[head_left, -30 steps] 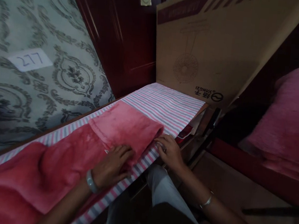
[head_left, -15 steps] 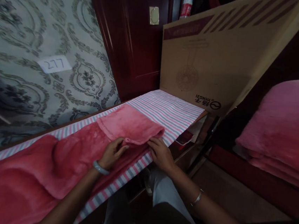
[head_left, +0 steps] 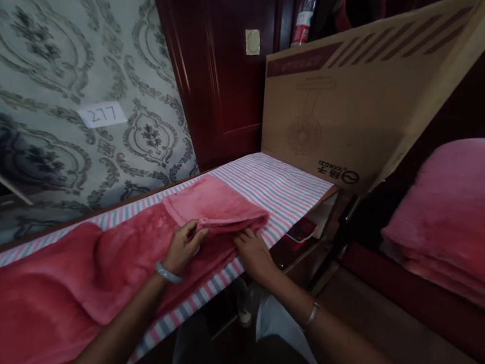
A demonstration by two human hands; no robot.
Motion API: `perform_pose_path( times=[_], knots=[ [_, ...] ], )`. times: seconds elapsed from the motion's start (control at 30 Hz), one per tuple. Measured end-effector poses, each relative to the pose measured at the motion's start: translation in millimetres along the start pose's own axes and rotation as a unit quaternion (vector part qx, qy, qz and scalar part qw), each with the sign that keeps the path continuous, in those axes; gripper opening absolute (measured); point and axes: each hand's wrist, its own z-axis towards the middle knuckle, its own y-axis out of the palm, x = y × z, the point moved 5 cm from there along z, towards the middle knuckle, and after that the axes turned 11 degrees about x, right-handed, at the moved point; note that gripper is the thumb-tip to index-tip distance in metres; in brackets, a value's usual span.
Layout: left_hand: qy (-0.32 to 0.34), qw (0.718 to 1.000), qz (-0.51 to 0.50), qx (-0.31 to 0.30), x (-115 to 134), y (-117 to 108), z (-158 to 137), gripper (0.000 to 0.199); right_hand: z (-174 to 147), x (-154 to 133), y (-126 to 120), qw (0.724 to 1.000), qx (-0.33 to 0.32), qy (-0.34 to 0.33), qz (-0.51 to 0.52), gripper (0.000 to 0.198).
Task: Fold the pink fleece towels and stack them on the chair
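Note:
A red-pink plush blanket (head_left: pixel 132 257) lies along a striped cloth (head_left: pixel 269 173), with its far end folded back so that a lighter pink layer (head_left: pixel 219 200) shows on top. My left hand (head_left: pixel 182 248) pinches the front edge of that folded layer between thumb and fingers and lifts it slightly. At the blanket's front edge, just below the fold's right corner, my right hand (head_left: pixel 255 255) has its fingers curled over the lower layer. Its thumb is hidden.
A large cardboard box (head_left: pixel 339 111) stands behind the striped cloth. To the right, a folded pink blanket (head_left: pixel 458 208) rests on a dark red surface. A bottle (head_left: pixel 303 25) shows behind the box. Patterned wallpaper (head_left: pixel 153 133) runs along the left.
My right hand has slid from the fold's corner slightly left and down onto the lower layer. My left hand keeps its pinch, and the fold's front opening looks wider. The view has shifted slightly.

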Motion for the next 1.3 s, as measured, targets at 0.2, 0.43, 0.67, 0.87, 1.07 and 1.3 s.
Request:
perform_pose_path(
  times=[0.2, 0.43, 0.67, 0.87, 1.07, 1.3],
  knots=[
    [-0.007, 1.000, 0.004, -0.012, -0.6, -0.7, -1.3, 0.030, 5.3, 6.6, -1.8, 0.999, -0.010, 0.023, -0.029, 0.021],
    [0.025, 0.999, 0.018, -0.034, -0.4, 0.8, -10.3, 0.026, -13.5, 14.5, -4.9, 0.998, 0.054, 0.039, 0.018, 0.019],
    [-0.030, 0.999, -0.037, -0.007, -4.7, -2.6, -10.9, 0.031, -10.6, 17.6, -9.2, 0.992, 0.121, 0.024, 0.042, 0.043],
    [-0.028, 0.999, -0.037, -0.009, -2.9, -4.4, -11.6, 0.032, -11.1, 21.3, -11.1, 0.985, 0.164, 0.006, 0.044, 0.051],
    [0.020, 0.999, 0.022, -0.015, 2.6, -4.9, -10.8, 0.028, 2.8, 21.9, -15.6, 0.995, 0.101, 0.009, -0.020, 0.038],
    [0.189, 0.971, 0.093, -0.116, 11.5, 3.8, -31.0, 0.018, -1.6, 25.9, -19.1, 0.990, 0.132, -0.027, -0.031, 0.014]
  ],
)
